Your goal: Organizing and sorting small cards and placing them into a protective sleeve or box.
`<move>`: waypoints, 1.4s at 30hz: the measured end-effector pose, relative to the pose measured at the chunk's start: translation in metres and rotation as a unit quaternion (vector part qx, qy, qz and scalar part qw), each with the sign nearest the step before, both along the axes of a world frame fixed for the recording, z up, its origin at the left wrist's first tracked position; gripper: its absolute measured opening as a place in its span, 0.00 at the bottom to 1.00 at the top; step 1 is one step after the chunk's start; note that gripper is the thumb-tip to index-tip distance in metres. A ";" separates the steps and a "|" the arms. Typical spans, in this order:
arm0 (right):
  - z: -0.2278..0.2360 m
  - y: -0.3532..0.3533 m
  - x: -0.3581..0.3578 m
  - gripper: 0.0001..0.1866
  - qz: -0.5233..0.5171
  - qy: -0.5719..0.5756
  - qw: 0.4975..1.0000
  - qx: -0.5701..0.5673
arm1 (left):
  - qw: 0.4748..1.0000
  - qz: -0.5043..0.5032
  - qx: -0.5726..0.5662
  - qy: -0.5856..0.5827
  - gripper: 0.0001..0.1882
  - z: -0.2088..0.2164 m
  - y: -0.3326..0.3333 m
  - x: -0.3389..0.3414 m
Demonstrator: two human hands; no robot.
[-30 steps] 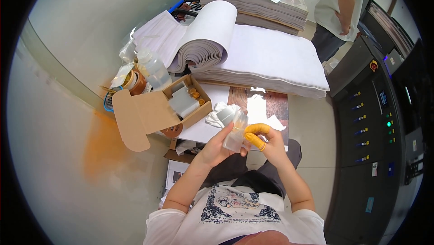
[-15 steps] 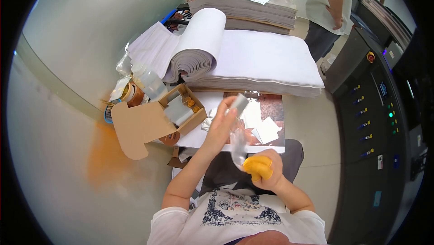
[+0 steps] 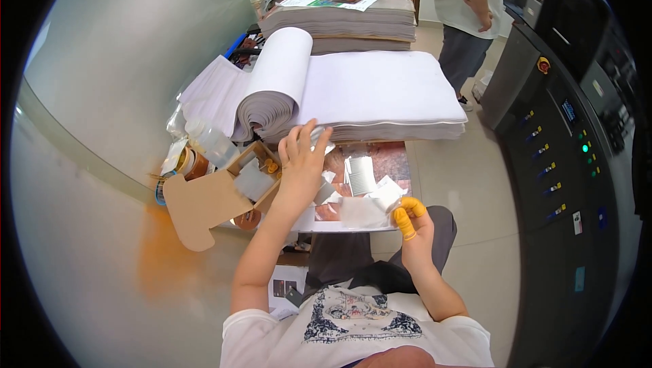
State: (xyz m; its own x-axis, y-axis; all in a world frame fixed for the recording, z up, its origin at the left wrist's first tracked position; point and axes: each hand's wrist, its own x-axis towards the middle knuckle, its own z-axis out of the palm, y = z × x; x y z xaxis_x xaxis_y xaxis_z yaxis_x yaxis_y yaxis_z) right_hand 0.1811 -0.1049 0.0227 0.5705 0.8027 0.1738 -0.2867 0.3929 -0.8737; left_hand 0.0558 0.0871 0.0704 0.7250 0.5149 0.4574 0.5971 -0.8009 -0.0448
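Cardboard box: at the left of the desk point(image 3: 394, 154), lid flap folded out point(image 3: 207, 210); a grey packet point(image 3: 254, 183) and orange caps point(image 3: 272, 166) sit inside.
Left hand point(image 3: 303, 162): fingers spread apart, palm down near the front edge of the paper stack point(image 3: 380, 89); a shiny clear piece point(image 3: 322, 138) shows by the fingertips, whether touched I cannot tell.
Film handling: likely very light, limp and slippery, easily creased; best pinched at a corner or edge.
Plastic film point(image 3: 363, 214): over the desk's front edge, in front of the white papers point(image 3: 361, 175), its right end at the right hand.
Film look: see-through, faintly milky, roughly rectangular; bag or single sheet, I cannot tell.
Right hand point(image 3: 416, 233): thumb and forefinger, in yellow finger covers point(image 3: 405, 224), appear pinched together on the film's right end.
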 end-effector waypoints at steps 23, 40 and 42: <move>0.024 0.035 -0.005 0.10 0.022 0.235 0.970 0.058 | 0.692 -0.323 -0.543 -0.350 0.35 -0.006 -0.054 0.045; 0.023 0.022 0.047 0.21 -0.057 -0.551 0.809 -0.196 | 0.376 -0.159 -0.813 -0.414 0.14 0.000 0.017 0.034; 0.033 0.025 0.051 0.21 -0.044 -0.582 0.787 -0.200 | 0.374 -0.141 -0.818 -0.414 0.14 0.001 0.016 0.034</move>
